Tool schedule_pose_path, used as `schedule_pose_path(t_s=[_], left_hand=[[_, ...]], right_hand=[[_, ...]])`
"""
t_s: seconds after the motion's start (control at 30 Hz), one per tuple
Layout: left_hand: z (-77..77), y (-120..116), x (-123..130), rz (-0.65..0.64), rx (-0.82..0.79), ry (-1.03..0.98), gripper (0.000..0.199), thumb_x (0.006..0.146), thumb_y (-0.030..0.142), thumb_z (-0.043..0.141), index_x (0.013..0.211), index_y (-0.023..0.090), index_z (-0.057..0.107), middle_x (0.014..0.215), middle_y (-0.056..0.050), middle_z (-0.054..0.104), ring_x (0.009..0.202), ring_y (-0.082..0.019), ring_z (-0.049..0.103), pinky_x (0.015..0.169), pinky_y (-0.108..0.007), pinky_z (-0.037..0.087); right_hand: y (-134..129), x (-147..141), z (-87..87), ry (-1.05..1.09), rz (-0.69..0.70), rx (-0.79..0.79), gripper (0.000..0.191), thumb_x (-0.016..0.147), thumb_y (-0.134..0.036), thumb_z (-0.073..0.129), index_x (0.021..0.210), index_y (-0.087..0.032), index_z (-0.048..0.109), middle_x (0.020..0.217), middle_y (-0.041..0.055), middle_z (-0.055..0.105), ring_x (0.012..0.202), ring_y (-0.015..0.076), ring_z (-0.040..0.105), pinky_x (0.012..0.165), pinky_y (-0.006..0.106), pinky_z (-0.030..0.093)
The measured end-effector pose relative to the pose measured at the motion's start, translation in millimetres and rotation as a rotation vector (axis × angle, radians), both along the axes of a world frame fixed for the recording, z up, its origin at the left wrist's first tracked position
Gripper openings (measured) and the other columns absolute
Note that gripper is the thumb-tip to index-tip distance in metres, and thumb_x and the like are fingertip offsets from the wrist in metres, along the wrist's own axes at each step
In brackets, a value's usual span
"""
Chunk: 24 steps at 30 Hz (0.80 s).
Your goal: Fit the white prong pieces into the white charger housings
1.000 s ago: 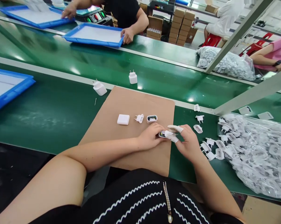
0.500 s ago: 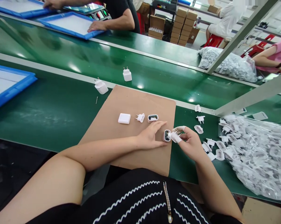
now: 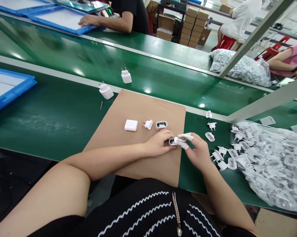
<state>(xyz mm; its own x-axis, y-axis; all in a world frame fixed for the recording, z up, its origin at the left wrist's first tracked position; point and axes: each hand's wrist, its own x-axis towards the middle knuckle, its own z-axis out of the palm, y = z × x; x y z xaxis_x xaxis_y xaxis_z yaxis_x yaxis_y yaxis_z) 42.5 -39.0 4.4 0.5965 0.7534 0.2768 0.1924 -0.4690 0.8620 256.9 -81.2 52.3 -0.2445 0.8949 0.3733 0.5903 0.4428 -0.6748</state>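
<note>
My left hand [image 3: 159,143] is closed on a white charger housing [image 3: 172,142], whose open end shows dark insides. Between the covered thumb and finger of my right hand [image 3: 197,147] is a white plug cap [image 3: 180,141], held against or very near that open end; contact is hard to make out. Just beyond my left hand, a second open charger housing [image 3: 161,125] stands on the cardboard sheet [image 3: 138,105]. Left of it lie a loose plug cap [image 3: 148,124] with two pins and a closed white block [image 3: 131,125].
Assembled chargers sit at the sheet's far left corner [image 3: 106,91] and on the green conveyor belt [image 3: 148,75]. Loose plug caps [image 3: 222,150] and a big clear bag of caps [image 3: 274,161] lie to the right. Blue-rimmed trays [image 3: 12,93] and a co-worker's hand [image 3: 90,20] are at left.
My left hand has closed on the charger housing, and my right hand has brought the plug cap leftward with it. The charger on the belt and the co-worker's tray have shifted left.
</note>
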Motion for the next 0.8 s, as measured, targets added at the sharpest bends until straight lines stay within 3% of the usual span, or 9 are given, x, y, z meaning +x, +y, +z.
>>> schedule_pose_path(t_s=[0.33, 0.47, 0.63, 0.8], left_hand=[[-2.5, 3, 0, -0.019, -0.005, -0.006, 0.018, 0.091, 0.034, 0.074, 0.1, 0.018, 0.072, 0.102, -0.009, 0.069, 0.098, -0.022, 0.064, 0.091, -0.039, 0.055], [-3.8, 3, 1, -0.016, 0.004, -0.005, 0.018, 0.09, 0.034, 0.074, 0.098, 0.018, 0.071, 0.101, -0.009, 0.069, 0.097, -0.022, 0.064, 0.091, -0.039, 0.055], [-4.0, 3, 2, -0.002, 0.003, -0.028, 0.017, 0.09, 0.034, 0.075, 0.096, 0.018, 0.07, 0.1, -0.008, 0.069, 0.096, -0.022, 0.064, 0.09, -0.039, 0.054], [-2.5, 3, 2, -0.005, 0.011, -0.021, 0.016, 0.09, 0.033, 0.074, 0.095, 0.018, 0.071, 0.096, -0.008, 0.068, 0.094, -0.022, 0.064, 0.09, -0.039, 0.053]], right_hand=[[3, -5, -12.6, -0.187, 0.0, 0.203, 0.021, 0.101, -0.029, 0.061, 0.116, -0.029, 0.076, 0.099, 0.0063, 0.079, 0.096, 0.0255, 0.073, 0.087, 0.042, 0.06], [3, -8, -13.2, -0.27, -0.011, 0.208, 0.022, 0.1, -0.026, 0.059, 0.114, -0.029, 0.076, 0.098, 0.0064, 0.078, 0.096, 0.0261, 0.072, 0.088, 0.044, 0.058], [3, -9, -14.3, -0.224, -0.042, 0.279, 0.025, 0.094, -0.022, 0.062, 0.114, -0.029, 0.075, 0.09, 0.0051, 0.076, 0.089, 0.0254, 0.07, 0.099, 0.049, 0.056], [5, -9, -16.2, -0.299, 0.017, 0.331, 0.025, 0.093, -0.016, 0.059, 0.109, -0.029, 0.074, 0.092, 0.0033, 0.077, 0.086, 0.0222, 0.071, 0.107, 0.049, 0.052]])
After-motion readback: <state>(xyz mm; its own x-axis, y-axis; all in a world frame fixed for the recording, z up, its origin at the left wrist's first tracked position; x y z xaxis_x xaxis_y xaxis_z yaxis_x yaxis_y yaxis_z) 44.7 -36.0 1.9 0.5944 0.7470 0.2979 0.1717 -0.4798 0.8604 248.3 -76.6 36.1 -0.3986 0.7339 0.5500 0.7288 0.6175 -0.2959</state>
